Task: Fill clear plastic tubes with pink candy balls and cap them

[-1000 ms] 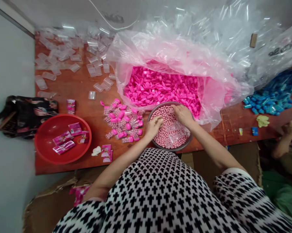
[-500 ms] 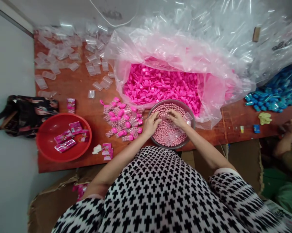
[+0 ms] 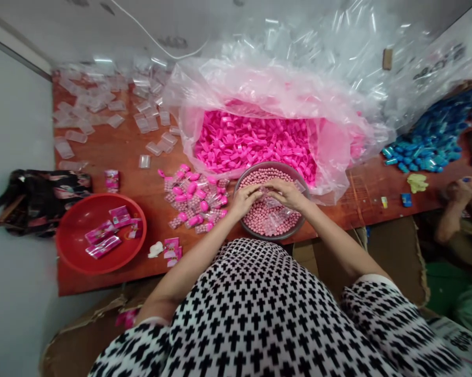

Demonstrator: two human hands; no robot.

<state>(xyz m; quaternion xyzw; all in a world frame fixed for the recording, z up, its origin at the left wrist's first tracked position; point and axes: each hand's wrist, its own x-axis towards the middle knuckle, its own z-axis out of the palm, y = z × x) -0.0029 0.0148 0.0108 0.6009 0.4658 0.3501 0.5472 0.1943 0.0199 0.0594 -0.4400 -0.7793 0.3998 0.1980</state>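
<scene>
Over a grey bowl [image 3: 242, 175] of pink beads [image 3: 255, 219], my left hand [image 3: 245, 201] and my right hand [image 3: 285, 193] meet at the fingertips. Their fingers are closed around a small clear plastic container [image 3: 264, 190], mostly hidden by them. More clear containers [image 3: 277, 221] lie on the beads in the bowl. To the left is a heap of bead-filled clear containers with pink caps [image 3: 194, 198]. Behind the bowl, a big plastic bag [image 3: 330, 157] lies open, full of loose bright pink caps [image 3: 255, 141].
At left stand a red basin [image 3: 73, 230] with pink packets [image 3: 102, 230] and a black bag [image 3: 32, 201]. Clear plastic cases [image 3: 89, 97] are scattered at the back left. Blue pieces [image 3: 424, 144] and another person's hands [image 3: 461, 193] are at the right.
My hands have come closer together over the bowl, the right one moving toward the left. The whole view has shifted slightly. The other person's hands show more at the right.
</scene>
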